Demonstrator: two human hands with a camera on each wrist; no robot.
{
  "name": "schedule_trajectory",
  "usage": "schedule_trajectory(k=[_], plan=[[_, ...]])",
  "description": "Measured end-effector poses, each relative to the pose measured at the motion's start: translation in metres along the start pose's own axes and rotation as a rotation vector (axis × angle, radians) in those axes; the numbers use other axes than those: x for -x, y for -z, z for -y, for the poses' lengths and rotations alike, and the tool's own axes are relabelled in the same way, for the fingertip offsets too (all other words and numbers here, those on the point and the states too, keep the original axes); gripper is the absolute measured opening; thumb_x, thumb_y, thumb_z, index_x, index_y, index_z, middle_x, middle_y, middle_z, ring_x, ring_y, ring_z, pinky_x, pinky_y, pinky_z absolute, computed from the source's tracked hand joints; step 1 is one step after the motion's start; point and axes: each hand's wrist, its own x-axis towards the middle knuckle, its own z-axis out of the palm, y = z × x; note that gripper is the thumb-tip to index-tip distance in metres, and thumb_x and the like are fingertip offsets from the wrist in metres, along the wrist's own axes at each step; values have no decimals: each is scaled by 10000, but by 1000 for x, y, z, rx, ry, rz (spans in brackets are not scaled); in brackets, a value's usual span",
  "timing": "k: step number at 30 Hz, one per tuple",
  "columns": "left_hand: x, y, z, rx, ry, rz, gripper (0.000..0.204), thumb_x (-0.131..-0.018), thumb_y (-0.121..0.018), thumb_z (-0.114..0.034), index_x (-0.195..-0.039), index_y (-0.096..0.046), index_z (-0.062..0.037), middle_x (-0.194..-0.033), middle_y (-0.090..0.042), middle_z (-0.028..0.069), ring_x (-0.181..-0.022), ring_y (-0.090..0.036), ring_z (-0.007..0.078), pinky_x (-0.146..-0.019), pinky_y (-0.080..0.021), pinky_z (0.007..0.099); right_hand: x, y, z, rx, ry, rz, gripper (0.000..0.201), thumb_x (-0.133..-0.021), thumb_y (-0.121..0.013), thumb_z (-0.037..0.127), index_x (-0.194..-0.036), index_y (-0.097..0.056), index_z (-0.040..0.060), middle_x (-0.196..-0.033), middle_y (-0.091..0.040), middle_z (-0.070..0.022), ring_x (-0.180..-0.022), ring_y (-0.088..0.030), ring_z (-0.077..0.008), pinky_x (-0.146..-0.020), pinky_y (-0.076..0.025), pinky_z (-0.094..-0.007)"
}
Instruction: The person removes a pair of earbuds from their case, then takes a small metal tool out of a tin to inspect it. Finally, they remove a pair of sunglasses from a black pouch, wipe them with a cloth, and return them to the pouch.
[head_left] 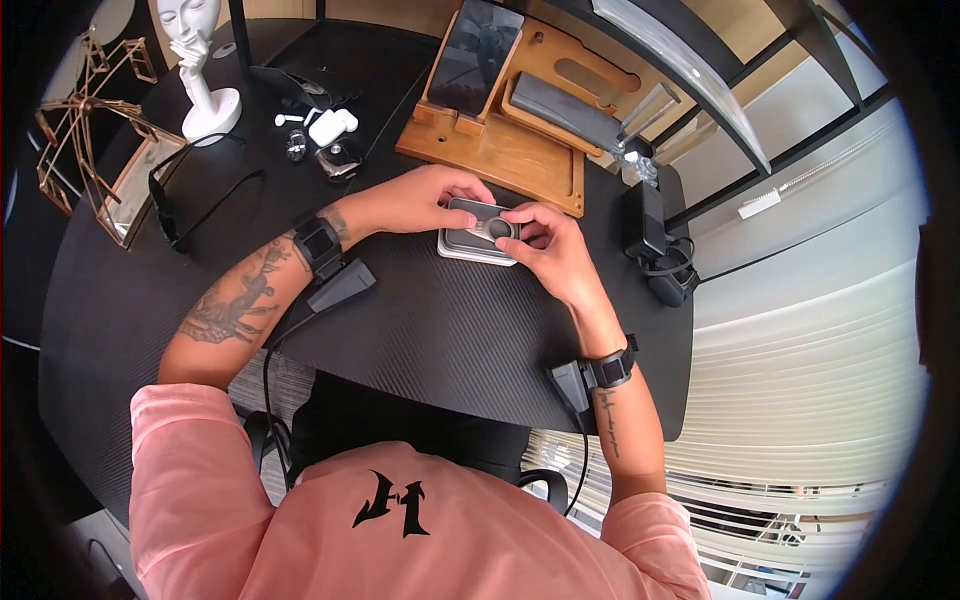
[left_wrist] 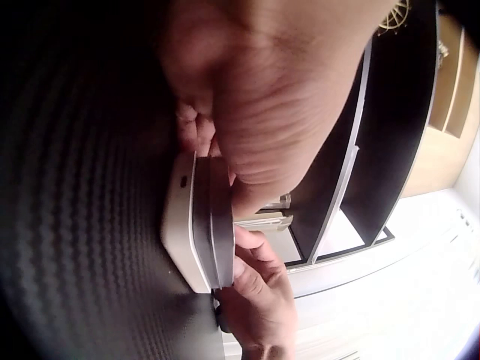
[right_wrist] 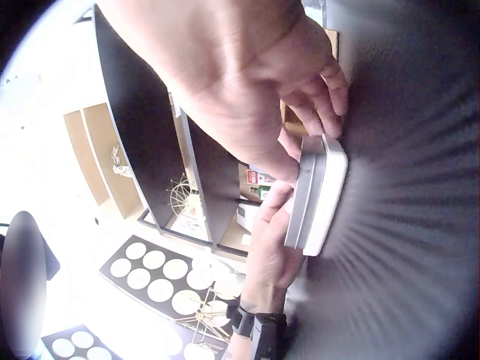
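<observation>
A flat grey case (head_left: 462, 239) with rounded corners lies on a white slab (left_wrist: 181, 232) on the black desk. A dark round piece (head_left: 499, 230) and a pale, shiny strip beside it show on top of the case. My left hand (head_left: 425, 200) holds the case's left side, thumb on top and fingers at the far edge. From the right, my right hand (head_left: 552, 250) grips it, thumb near the front corner and fingertips by the round piece. In the left wrist view, the slab has a small dark slot (left_wrist: 184, 181) in its end. The right wrist view shows both hands at the stacked case (right_wrist: 306, 191).
Behind my hands stands a wooden stand (head_left: 480, 158) with a phone (head_left: 478, 55) and a dark grey case (head_left: 566, 108). Back left are a white earbud case (head_left: 326, 127), sunglasses (head_left: 168, 205), a white statuette (head_left: 207, 105) and a gold wire ornament (head_left: 88, 105). A black device (head_left: 645, 222) sits right.
</observation>
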Motion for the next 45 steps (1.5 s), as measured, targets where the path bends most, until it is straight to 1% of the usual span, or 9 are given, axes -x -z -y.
schedule_trajectory(k=[10,20,28,32,34,35,39,42,45], plan=[[-1,-1,3,55,-13,-18,345,-850,-645,-118,-1176,-583,-24,-1093,-630,60,-1031,-571,145,-933,-431,326,5,-4,-8,12,28,-64,287,-728,-760,91,-998,-666,66,-941,-573,-4,-739,-544,-75,-684,-424,-231],[-1,-1,5,69,-22,-11,341,-843,-651,-125,-1164,-594,-28,-1088,-631,55,-1018,-573,141,-916,-433,316,5,-8,-8,15,65,-131,265,-744,-749,99,-1005,-706,79,-991,-612,-32,-731,-562,-84,-675,-435,-221],[1,0,1,10,-14,-22,336,-844,-654,-136,-1160,-600,-38,-1077,-633,42,-1002,-572,134,-900,-433,311,6,-4,19,403,86,-99,247,-752,-753,153,-962,-709,30,-985,-638,-126,-776,-629,-249,-700,-505,-326],[0,-1,4,33,-32,-22,325,-850,-649,-134,-1153,-600,-29,-1070,-635,44,-992,-571,127,-886,-435,303,7,-5,8,366,130,-124,270,-757,-749,143,-998,-699,35,-950,-643,-101,-760,-624,-199,-677,-495,-293],[-1,-2,6,61,-42,-24,320,-850,-650,-135,-1147,-600,-24,-1068,-636,44,-988,-571,124,-884,-435,303,8,-8,-2,89,41,-131,307,-756,-749,127,-1047,-685,54,-939,-641,-73,-736,-608,-146,-654,-473,-253],[-1,-3,7,49,-42,-48,286,-862,-639,-131,-1123,-605,-17,-1042,-640,47,-955,-579,117,-860,-449,295,8,-5,-4,95,-82,-81,465,-725,-779,127,-1163,-631,83,-980,-622,-48,-751,-575,-104,-649,-450,-222],[-4,-7,17,109,-6,-138,192,-901,-598,-122,-1048,-616,-1,-951,-652,51,-842,-601,95,-765,-486,257,11,-5,3,17,50,-73,630,-670,-819,147,-1248,-571,99,-1034,-605,-42,-829,-552,-108,-672,-450,-232],[-4,-8,18,78,-30,-166,160,-919,-574,-117,-1012,-620,5,-907,-654,50,-785,-603,83,-706,-492,231,13,-4,6,169,67,-32,775,-623,-845,158,-1318,-504,111,-1054,-596,-38,-903,-526,-127,-715,-449,-253],[-3,-8,16,92,-1,-145,178,-921,-571,-123,-1037,-616,4,-931,-652,54,-836,-605,96,-752,-488,249,12,-5,6,275,97,-19,798,-612,-846,154,-1327,-495,113,-1059,-600,-46,-926,-528,-156,-748,-449,-275]])
